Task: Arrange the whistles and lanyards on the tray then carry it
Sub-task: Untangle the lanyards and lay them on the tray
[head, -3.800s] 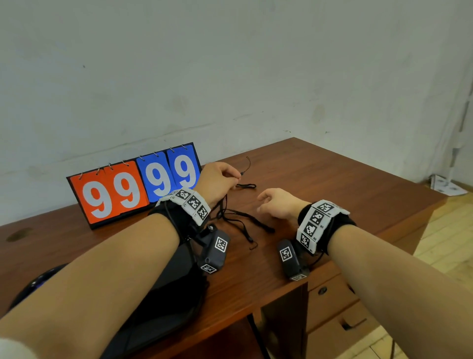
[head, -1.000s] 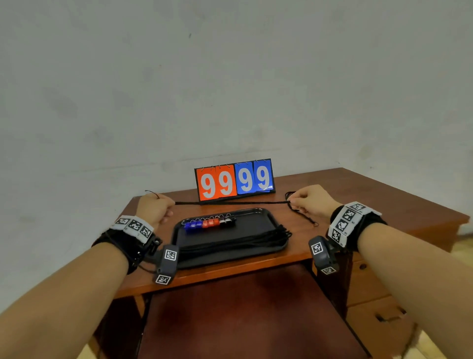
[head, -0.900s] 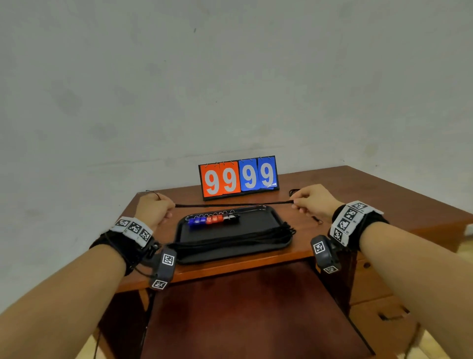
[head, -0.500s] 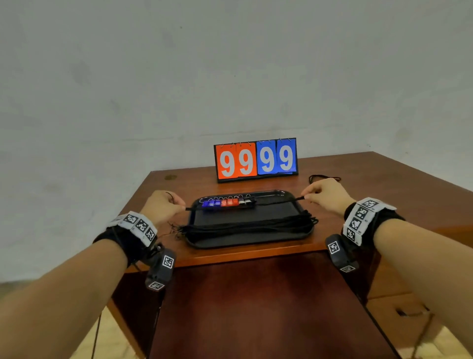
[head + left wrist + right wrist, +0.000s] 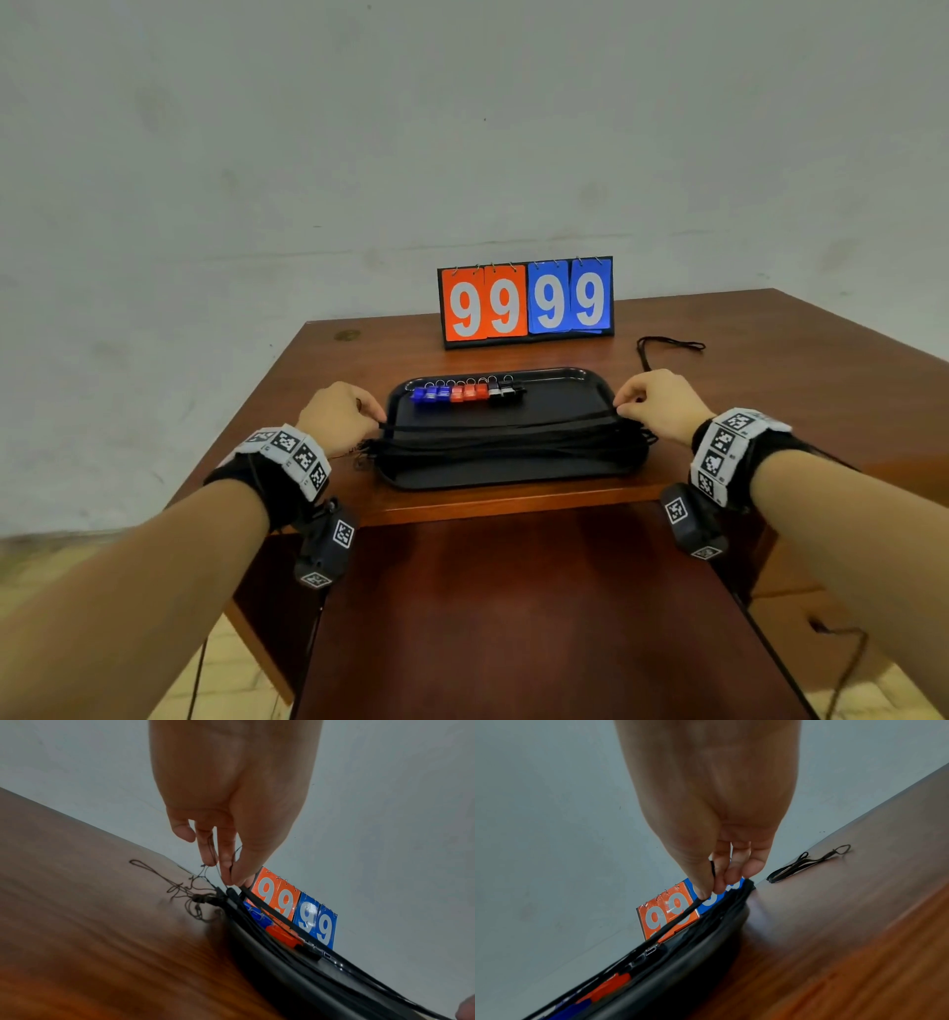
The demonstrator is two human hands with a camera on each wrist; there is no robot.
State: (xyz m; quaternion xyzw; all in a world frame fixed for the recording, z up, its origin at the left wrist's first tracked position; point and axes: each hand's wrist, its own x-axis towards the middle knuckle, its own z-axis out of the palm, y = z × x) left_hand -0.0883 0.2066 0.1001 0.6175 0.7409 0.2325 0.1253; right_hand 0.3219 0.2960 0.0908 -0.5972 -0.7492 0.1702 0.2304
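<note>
A black tray (image 5: pixel 575 383) lies near the desk's front edge. Along its far side runs a row of blue, red and black whistles (image 5: pixel 467 393). Several black lanyards (image 5: pixel 513 447) lie stretched across its near half. One more black lanyard (image 5: pixel 498 425) is pulled taut just above them. My left hand (image 5: pixel 341 419) pinches its left end at the tray's left rim, with thin cord ends (image 5: pixel 190 892) trailing on the desk. My right hand (image 5: pixel 660 403) pinches the right end (image 5: pixel 695 903) over the tray's right rim.
An orange and blue flip scoreboard (image 5: pixel 526 303) reading 9999 stands behind the tray by the wall. Another loose black lanyard (image 5: pixel 667 345) lies on the brown desk (image 5: pixel 770 370) at the back right. A dark wooden panel sits below the desk front.
Both hands have carried the taut lanyard from behind the tray, over the whistles, down onto the pile of lanyards. The view has moved back and to the left.
</note>
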